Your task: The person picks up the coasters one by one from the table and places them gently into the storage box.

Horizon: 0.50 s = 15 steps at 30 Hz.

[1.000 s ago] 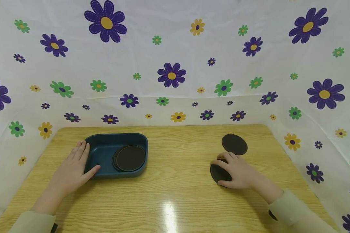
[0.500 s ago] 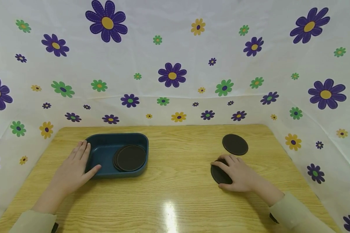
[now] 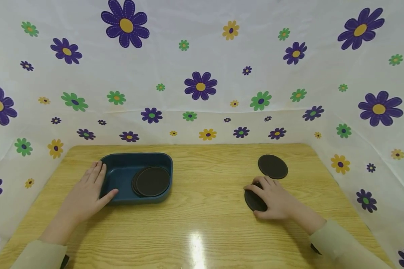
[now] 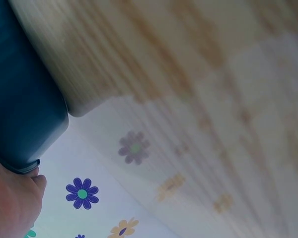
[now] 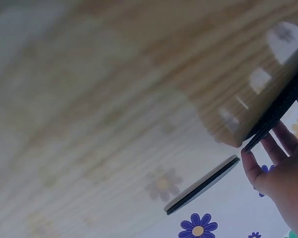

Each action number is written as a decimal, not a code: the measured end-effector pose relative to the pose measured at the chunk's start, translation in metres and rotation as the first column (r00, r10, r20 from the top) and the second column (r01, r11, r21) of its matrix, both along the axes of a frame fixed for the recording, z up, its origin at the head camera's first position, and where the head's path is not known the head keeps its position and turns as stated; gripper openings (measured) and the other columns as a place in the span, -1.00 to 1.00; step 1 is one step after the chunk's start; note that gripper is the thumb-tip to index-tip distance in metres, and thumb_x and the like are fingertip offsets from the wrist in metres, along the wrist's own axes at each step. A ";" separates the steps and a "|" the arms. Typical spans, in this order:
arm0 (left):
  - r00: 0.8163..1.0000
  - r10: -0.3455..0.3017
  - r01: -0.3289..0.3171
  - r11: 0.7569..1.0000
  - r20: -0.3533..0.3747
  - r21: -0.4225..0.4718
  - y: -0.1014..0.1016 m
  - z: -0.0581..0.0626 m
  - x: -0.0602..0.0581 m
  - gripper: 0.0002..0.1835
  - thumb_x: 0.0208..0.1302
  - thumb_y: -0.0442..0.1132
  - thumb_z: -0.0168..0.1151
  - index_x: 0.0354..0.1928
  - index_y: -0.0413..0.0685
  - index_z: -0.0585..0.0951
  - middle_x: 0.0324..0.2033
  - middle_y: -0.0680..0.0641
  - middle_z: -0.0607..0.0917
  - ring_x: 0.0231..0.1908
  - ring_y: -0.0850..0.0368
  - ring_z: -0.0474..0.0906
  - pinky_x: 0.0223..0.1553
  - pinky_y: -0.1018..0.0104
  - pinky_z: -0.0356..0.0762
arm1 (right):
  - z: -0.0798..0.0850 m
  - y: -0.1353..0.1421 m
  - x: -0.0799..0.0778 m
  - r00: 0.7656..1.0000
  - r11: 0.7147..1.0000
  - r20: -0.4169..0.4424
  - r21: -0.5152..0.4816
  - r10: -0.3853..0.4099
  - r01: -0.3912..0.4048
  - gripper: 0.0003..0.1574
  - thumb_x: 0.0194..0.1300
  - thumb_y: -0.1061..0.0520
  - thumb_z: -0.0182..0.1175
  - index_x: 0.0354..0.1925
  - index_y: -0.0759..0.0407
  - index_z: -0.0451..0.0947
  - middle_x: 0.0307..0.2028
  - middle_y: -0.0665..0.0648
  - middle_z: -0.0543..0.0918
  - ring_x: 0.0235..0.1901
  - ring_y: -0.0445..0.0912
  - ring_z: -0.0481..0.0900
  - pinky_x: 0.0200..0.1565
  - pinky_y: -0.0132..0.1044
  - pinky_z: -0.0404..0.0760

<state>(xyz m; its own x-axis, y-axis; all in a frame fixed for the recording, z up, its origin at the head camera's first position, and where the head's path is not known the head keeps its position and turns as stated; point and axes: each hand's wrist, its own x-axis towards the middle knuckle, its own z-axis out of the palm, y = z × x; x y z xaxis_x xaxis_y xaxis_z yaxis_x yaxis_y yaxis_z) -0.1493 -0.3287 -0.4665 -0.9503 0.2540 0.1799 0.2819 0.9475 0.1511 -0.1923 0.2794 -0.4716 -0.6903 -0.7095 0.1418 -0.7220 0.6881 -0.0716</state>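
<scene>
In the head view my left hand [image 3: 85,192] rests along the left end of a dark blue plastic tray [image 3: 139,200]. Its fingers are straight on the rim, and the thumb reaches over the front corner. Inside the tray, toward the right, lie several round black coasters [image 3: 153,181], stacked and slightly fanned. On the right, my right hand [image 3: 276,200] arches over another black coaster [image 3: 254,200] and holds it at its edges between thumb and fingers, hiding its right part. The right wrist view shows the fingertips at the rim of this coaster [image 5: 278,109].
One more black coaster [image 3: 273,166] lies flat just behind the right hand. All of it stands on a light wood-grain table [image 3: 202,209]. A white cloth [image 3: 168,71] printed with flowers rises along the back and both sides.
</scene>
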 end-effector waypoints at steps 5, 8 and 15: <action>1.000 0.000 0.000 1.000 0.001 0.007 0.001 0.000 0.000 0.07 0.53 0.25 0.16 0.63 -0.49 0.01 0.63 -0.52 0.04 0.67 -0.42 -0.10 0.72 0.08 -0.47 | 0.003 -0.004 -0.002 1.000 0.999 -0.003 0.027 -0.024 0.024 -0.10 0.07 -0.26 0.44 0.36 -0.09 0.53 0.17 0.21 0.49 0.12 0.12 0.45 -0.04 0.09 0.53; 1.000 0.000 0.000 1.000 0.001 0.011 0.002 0.001 0.001 0.07 0.53 0.24 0.16 0.63 -0.50 0.01 0.62 -0.53 0.04 0.67 -0.43 -0.10 0.72 0.09 -0.48 | 0.006 -0.009 -0.004 0.999 0.999 -0.003 0.038 -0.032 0.032 -0.08 0.06 -0.28 0.44 0.38 -0.11 0.52 0.20 0.21 0.49 0.14 0.11 0.45 -0.05 0.03 0.49; 1.000 0.000 0.000 1.000 0.006 0.011 0.002 0.002 0.002 0.07 0.53 0.25 0.15 0.62 -0.51 0.01 0.62 -0.54 0.04 0.66 -0.44 -0.09 0.71 0.13 -0.52 | 0.014 -0.027 -0.013 0.999 0.999 0.021 0.045 -0.025 0.024 -0.05 0.10 -0.30 0.40 0.43 -0.13 0.47 0.27 0.23 0.47 0.20 0.12 0.44 -0.03 0.00 0.43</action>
